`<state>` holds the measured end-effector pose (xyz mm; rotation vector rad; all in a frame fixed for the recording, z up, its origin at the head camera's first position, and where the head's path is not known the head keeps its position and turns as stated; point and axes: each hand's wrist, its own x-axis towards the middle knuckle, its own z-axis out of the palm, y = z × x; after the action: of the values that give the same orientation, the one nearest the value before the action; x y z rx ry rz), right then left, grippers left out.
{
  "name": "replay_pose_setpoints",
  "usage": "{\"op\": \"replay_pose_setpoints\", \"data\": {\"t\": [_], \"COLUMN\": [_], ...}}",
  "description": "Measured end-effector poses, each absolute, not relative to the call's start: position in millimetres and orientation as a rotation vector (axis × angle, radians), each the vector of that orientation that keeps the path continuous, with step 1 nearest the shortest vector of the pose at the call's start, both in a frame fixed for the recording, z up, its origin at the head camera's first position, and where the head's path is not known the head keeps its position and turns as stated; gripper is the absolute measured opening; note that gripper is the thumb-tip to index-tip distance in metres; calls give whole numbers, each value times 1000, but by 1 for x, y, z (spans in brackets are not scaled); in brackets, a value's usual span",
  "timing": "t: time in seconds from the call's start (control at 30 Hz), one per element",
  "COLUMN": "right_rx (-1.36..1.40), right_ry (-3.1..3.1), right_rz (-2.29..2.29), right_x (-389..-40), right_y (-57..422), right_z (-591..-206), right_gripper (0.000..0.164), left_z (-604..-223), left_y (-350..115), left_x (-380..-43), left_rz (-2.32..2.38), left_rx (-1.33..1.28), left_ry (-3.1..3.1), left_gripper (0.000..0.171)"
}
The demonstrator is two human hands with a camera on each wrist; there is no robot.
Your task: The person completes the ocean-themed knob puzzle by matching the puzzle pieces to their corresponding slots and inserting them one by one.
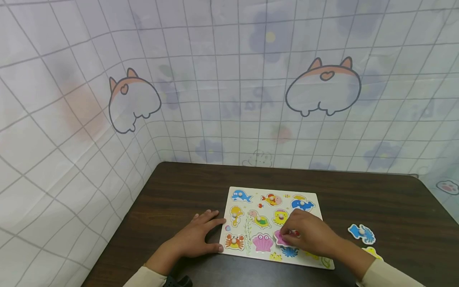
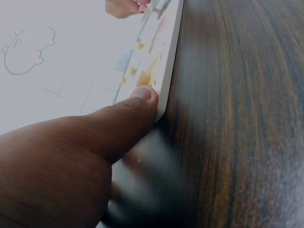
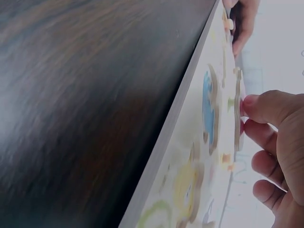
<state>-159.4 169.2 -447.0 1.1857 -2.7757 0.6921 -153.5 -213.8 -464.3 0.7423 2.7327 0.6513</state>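
Note:
A pale wooden sea-animal puzzle board [image 1: 247, 202] lies on the dark table. My right hand [image 1: 308, 233] pinches a pink puzzle piece [image 1: 279, 238] over the board's lower middle; its exact shape is partly hidden by the fingers. In the right wrist view, thumb and forefinger hold this piece [image 3: 239, 114] upright on edge to the camera, slightly off the board. My left hand [image 1: 197, 235] rests at the board's left edge, fingers spread, the thumb [image 2: 142, 95] touching the near left corner. Beside the held piece are a pink shell shape [image 1: 263, 243] and a blue shape [image 1: 289, 251].
Right of the board lie a blue puzzle piece [image 1: 362, 234] with a knob and a yellow one [image 1: 373, 252] partly behind the right sleeve. Knobbed pieces such as the crab [image 1: 234, 241] and turtle [image 1: 259, 219] sit in the board. A patterned curtain [image 1: 236, 131] stands behind the table.

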Motion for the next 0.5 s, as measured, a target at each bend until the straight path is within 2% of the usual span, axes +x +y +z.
{"op": "replay_pose_setpoints", "data": {"t": [0.5], "right_rx": [1307], "right_ry": [-2628], "right_rz": [689], "right_x": [-163], "right_y": [145], "right_z": [-452], "right_gripper": [10], "left_z": [-467], "left_y": [-215], "left_x": [-154], "left_rz": [662], "left_rx": [747], "left_ry": [2737], "left_gripper": [80]}}
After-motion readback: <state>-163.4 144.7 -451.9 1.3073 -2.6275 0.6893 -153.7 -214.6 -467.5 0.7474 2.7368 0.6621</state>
